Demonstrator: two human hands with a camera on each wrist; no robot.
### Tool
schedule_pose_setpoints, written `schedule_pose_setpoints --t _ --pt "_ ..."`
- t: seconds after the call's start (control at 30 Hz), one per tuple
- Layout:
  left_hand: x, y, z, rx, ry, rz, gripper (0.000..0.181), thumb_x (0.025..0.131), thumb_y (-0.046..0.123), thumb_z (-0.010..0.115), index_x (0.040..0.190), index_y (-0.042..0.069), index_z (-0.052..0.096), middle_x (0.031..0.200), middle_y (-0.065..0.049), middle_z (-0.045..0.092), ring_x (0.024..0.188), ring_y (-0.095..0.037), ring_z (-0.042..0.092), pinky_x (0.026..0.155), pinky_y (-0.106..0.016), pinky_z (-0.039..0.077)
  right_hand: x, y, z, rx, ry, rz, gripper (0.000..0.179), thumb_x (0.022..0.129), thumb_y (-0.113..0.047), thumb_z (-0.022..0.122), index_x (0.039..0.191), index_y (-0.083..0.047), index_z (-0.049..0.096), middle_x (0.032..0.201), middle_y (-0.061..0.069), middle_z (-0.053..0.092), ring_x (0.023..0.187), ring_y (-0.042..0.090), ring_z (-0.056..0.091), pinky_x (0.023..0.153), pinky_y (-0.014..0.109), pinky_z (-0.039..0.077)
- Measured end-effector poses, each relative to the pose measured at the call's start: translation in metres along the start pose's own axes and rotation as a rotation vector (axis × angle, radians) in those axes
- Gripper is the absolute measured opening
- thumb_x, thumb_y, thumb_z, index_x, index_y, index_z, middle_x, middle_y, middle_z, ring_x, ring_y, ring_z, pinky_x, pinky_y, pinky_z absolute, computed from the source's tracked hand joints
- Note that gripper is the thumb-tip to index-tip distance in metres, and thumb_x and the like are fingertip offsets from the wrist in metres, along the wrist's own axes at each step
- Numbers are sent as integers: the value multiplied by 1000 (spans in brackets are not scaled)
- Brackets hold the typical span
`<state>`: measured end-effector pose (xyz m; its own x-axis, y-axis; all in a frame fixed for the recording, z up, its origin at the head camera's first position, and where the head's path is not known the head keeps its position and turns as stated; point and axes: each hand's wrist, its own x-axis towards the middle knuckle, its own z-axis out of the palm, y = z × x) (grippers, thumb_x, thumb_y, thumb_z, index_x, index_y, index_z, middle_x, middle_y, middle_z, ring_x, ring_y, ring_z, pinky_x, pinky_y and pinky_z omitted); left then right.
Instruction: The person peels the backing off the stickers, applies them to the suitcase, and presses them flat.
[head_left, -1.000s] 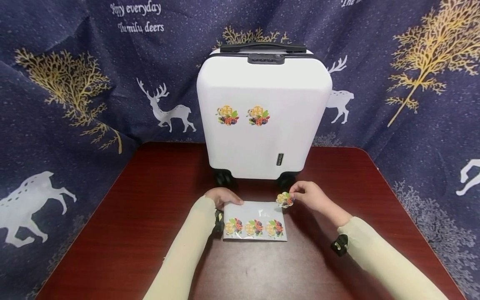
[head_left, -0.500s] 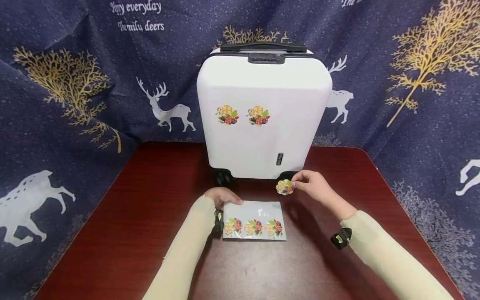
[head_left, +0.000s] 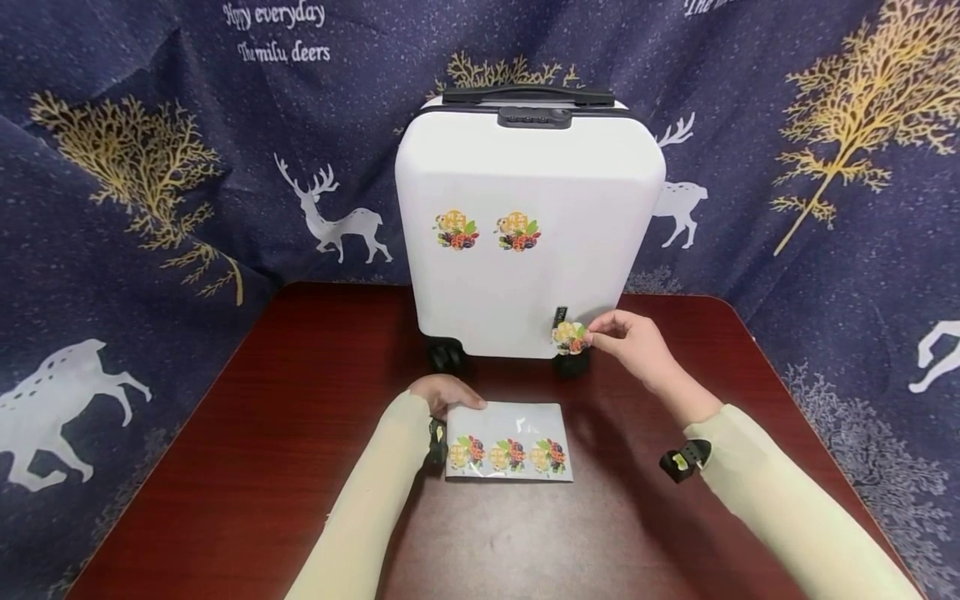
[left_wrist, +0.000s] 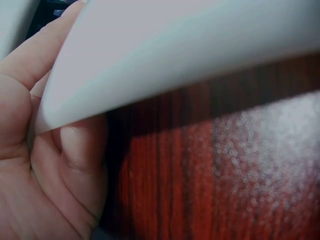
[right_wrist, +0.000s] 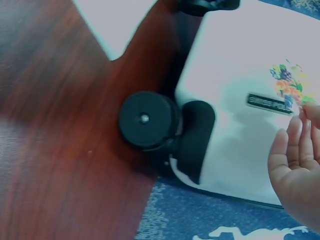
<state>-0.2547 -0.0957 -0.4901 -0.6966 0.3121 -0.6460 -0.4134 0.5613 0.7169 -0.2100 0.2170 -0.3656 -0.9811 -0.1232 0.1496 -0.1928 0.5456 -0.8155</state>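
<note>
My right hand (head_left: 636, 348) pinches a fruit-patterned sticker (head_left: 567, 337) by its right edge, between thumb and fingertips. In the head view the sticker overlaps the lower right of the white suitcase (head_left: 502, 292), just under its black nameplate (head_left: 560, 315). From the right wrist, the fingers (right_wrist: 294, 142) show near that nameplate, part of the hand cut off by the frame. On the table, my left hand (head_left: 444, 392) holds the sticker sheet (head_left: 517, 418) at its upper left corner, thumb on top. The left wrist view shows the sheet's edge (left_wrist: 140, 75) lifted between thumb and fingers.
Two matching stickers (head_left: 454, 230) sit side by side on the suitcase's upper left. Three more stickers (head_left: 508, 455) line the sheet's lower edge. The suitcase stands upright on black wheels (head_left: 447, 357) at the back of the red-brown table (head_left: 300, 375), before a dark blue cloth (head_left: 345, 150).
My right hand has raised the sticker from beside the sheet's upper right corner, forward to the suitcase's lower right. The left hand and the sheet have stayed put.
</note>
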Motion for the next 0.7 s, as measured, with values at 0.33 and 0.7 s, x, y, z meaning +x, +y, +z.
schedule_pose_setpoints --t 0.33,0.7 --pt "0 -1 -1 21 0 7 39 93 23 74 126 3 71 103 -12 78 79 -14 70 72 -28 60 7 -28 -10 61 127 -8 26 95 -19 74 107 4 70 72 -31 60 76 -2 53 64 17 42" --pt "2 -2 -2 1 -5 8 38 94 20 73 126 0 69 105 -13 78 78 -15 70 74 -29 61 15 -48 -19 144 210 -46 5 94 -12 74 95 -8 71 69 -31 62 74 -6 55 65 13 44"
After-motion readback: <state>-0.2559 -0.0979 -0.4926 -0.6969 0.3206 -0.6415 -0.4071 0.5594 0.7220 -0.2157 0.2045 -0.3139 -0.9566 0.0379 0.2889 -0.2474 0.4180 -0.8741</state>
